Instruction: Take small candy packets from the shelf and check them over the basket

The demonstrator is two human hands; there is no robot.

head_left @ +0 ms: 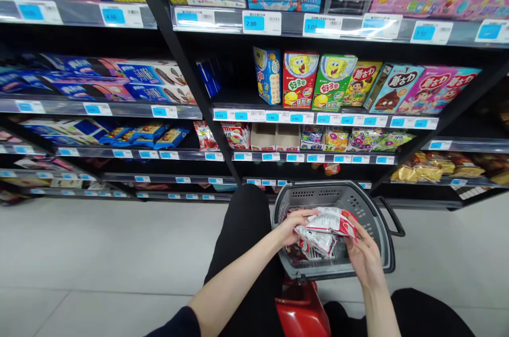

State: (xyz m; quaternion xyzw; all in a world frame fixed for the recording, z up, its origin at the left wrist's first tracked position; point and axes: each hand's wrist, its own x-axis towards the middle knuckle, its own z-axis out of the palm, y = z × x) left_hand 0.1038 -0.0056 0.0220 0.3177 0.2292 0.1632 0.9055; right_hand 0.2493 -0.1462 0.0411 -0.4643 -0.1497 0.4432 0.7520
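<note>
Forearms [234,286] reach over a grey basket [376,223]. Left fingers [304,214] and right fingers [361,232] grip a snack packet [326,220] crosswise between them.

Packets [328,221] red, white, silver; basket [318,270] grey; trousers [242,252] black.

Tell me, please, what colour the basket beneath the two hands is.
The basket is grey, seen best in the head view.

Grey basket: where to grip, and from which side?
Probably the black handle, from the person's right: it juts outward beyond the basket's end as an open loop, apart from the left hand, right hand and the red-and-white packet they hold.
</note>
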